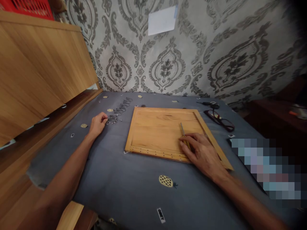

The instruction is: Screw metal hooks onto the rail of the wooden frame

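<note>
Tabletop (124,179), covered by a grey cloth with small pineapple prints; its left edge runs along a tall wooden panel (40,70), its far edge meets a patterned wall (216,48), and the broad near stretch of cloth between the two forearms gives open room. Wooden board (155,131), flat at the middle of the tabletop, with a raised rim on its far, left and right sides like a shallow tray and a row of small holes along its near edge; a strip of bare cloth shows on every side of it. Inside the rim lie a thin tool (183,132), pointing away, and the right hand (203,153), resting on the near right corner with its fingers closed on the tool's near end. Left hand (98,124), on the cloth well left of the board, fingers drawn narrow with the tips touching a scatter of small metal pieces (114,119); whether one is pinched cannot be told. More metal pieces in a row (123,107) just beyond, toward the far edge. Glasses (219,120), folded open, near the board's far right corner and apart from it. White paper (162,20) on the wall. Red crate (31,7) above the wooden panel, far left.
</note>
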A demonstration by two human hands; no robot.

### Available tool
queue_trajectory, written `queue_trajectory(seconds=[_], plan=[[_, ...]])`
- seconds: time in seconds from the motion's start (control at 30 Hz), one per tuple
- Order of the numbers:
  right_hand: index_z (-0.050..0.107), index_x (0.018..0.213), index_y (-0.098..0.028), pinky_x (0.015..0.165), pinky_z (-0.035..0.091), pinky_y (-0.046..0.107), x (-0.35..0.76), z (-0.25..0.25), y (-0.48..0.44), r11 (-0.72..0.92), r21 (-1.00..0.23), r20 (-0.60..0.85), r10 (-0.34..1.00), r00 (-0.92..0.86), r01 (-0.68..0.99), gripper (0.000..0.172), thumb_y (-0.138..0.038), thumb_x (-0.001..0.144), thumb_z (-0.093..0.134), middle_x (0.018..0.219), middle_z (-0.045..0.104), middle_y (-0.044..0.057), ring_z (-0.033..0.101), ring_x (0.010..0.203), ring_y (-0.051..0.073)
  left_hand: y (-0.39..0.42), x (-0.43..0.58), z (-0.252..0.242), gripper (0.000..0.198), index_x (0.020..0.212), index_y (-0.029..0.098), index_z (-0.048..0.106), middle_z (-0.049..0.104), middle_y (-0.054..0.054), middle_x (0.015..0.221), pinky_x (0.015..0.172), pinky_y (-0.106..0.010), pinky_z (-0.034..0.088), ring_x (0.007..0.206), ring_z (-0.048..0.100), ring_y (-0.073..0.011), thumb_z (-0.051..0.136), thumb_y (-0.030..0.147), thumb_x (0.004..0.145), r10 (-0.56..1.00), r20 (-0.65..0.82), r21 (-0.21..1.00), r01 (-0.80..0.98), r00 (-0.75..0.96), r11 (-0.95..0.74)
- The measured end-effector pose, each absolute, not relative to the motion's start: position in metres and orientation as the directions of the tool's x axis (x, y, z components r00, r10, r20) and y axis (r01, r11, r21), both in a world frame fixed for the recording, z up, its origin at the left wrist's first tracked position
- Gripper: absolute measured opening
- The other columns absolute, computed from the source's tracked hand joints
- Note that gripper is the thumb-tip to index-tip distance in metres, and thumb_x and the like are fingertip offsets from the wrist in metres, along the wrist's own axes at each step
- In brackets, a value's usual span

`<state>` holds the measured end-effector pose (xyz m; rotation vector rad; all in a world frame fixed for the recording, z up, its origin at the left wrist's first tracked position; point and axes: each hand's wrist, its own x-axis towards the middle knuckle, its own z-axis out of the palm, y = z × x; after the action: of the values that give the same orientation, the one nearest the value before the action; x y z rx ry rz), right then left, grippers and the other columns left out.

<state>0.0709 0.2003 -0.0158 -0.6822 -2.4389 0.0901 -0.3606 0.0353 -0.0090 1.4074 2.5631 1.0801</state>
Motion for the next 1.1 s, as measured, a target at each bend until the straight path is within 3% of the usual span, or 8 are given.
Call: queue_trajectory(seconds=[0.2,0.57,0.7,0.8,0.97,1.1], plan=[[0.071,0.095,-0.017,0.086,0.052,0.048,0.071,-0.015,0.2,0.864,-0.211,0.527,0.495,-0.691,0.457,0.038,-0.04,0.096,0.041,0.098,0.067,0.015,0.064,0.093,0.029,0.039,-0.363,-0.01,0.04,0.122,0.016,0.056,0.06,-0.01,0.123,0.092,-0.045,0.057,0.107,0.061,-0.0226,0.061,0.04,0.09,0.782,0.293,0.641,0.72,-0.55,0.266],[0.07,0.094,-0.016,0.081,0.053,0.047,0.069,-0.012,0.195,0.877,-0.175,0.566,0.462,-0.683,0.448,0.032,-0.035,0.096,0.044,0.098,0.066,0.015,0.062,0.09,0.029,0.05,-0.3,-0.007,0.039,0.121,0.016,0.057,0.061,-0.01,0.12,0.09,-0.044,0.057,0.105,0.062,-0.0218,0.06,0.04,0.091,0.913,0.26,0.701,0.712,-0.316,0.046],[0.07,0.096,-0.015,0.086,0.05,0.054,0.068,-0.007,0.187,0.874,-0.155,0.572,0.46,-0.679,0.461,0.029,-0.032,0.096,0.046,0.106,0.065,0.019,0.059,0.098,0.033,0.05,-0.273,-0.002,0.038,0.119,0.015,0.058,0.062,-0.01,0.119,0.09,-0.043,0.057,0.104,0.062,-0.0213,0.06,0.041,0.091,0.931,0.257,0.699,0.715,-0.259,0.005],[0.068,0.104,-0.017,0.092,0.05,0.049,0.061,0.0,0.17,0.897,-0.151,0.562,0.423,-0.711,0.415,0.023,-0.027,0.096,0.05,0.112,0.065,0.016,0.059,0.103,0.029,0.049,-0.254,0.003,0.037,0.117,0.015,0.059,0.063,-0.009,0.116,0.089,-0.042,0.057,0.101,0.063,-0.0205,0.06,0.041,0.091,0.947,0.243,0.701,0.713,-0.209,-0.023],[0.059,0.123,-0.015,0.089,0.052,0.04,0.037,0.012,0.132,0.939,-0.293,0.544,0.317,-0.777,0.178,0.028,-0.018,0.097,0.048,0.108,0.066,0.012,0.058,0.101,0.024,0.044,-0.227,0.016,0.033,0.109,0.014,0.061,0.065,-0.007,0.106,0.085,-0.039,0.057,0.094,0.064,-0.0182,0.059,0.042,0.091,0.974,0.198,0.706,0.705,-0.11,-0.063],[0.061,0.119,-0.015,0.086,0.051,0.039,0.021,0.014,0.115,0.908,-0.381,0.445,0.345,-0.826,0.174,0.026,-0.017,0.098,0.047,0.103,0.065,0.011,0.057,0.097,0.024,0.041,-0.215,0.025,0.031,0.101,0.013,0.062,0.065,-0.005,0.094,0.081,-0.037,0.057,0.086,0.064,-0.016,0.058,0.042,0.092,0.984,0.176,0.722,0.684,-0.04,-0.101]])
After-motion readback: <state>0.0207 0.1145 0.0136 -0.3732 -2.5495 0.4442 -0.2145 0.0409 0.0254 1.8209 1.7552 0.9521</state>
